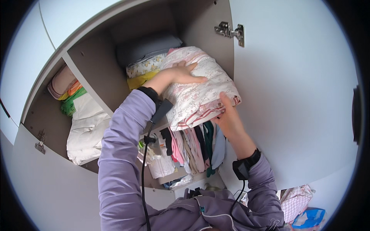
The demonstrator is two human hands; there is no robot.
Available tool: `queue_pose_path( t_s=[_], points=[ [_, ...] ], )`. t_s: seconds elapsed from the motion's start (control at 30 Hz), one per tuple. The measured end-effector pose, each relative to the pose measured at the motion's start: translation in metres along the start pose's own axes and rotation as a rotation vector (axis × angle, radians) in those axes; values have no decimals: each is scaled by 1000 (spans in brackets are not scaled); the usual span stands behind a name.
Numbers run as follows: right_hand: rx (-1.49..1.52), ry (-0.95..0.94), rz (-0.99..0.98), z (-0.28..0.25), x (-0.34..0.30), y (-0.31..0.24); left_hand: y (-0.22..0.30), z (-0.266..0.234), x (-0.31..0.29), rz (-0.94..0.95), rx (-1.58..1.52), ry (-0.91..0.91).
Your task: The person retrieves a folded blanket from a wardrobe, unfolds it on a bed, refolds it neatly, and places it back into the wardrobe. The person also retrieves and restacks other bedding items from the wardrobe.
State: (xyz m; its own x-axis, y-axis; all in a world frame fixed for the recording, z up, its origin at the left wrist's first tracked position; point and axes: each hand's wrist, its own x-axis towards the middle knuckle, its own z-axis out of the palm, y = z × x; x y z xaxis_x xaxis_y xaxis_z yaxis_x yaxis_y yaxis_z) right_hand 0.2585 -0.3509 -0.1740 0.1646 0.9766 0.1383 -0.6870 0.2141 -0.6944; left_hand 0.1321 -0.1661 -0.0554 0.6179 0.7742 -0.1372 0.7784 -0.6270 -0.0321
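Note:
A thick folded piece of bedding (196,92), white with a fine pink-and-grey floral pattern and red-striped edges, sits partly in the upper cupboard compartment and juts out past the shelf front. My left hand (183,74) rests on top of it, fingers spread and nearly flat. At its front right corner, my right hand (229,117) grips the folded edge, thumb above and the other fingers underneath, partly hidden. Behind and left of it are a dark grey folded cloth (146,48), a yellow-flowered white fabric (144,66) and a yellow cloth (140,81).
An open white door (293,96) with a metal hinge (231,32) stands close on the right. The left compartment holds folded white fabric (88,127) and a green cloth (73,102). Clothes (196,146) hang below. A blue-and-white bag (308,218) lies low at right.

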Motion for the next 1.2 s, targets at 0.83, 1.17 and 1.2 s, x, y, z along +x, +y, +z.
queue_pose_path(
  t_s=[0.83, 1.17, 1.2],
  points=[
    [-1418, -287, -626, 59, 67, -97, -19, 73, -182, -497, -503, 888],
    [-2008, -436, 27, 68, 139, -8, -8, 94, -173, -541, -589, 857],
    [-1994, -455, 39, 65, 143, -9, 1, 86, -180, -548, -341, 870]
  ],
)
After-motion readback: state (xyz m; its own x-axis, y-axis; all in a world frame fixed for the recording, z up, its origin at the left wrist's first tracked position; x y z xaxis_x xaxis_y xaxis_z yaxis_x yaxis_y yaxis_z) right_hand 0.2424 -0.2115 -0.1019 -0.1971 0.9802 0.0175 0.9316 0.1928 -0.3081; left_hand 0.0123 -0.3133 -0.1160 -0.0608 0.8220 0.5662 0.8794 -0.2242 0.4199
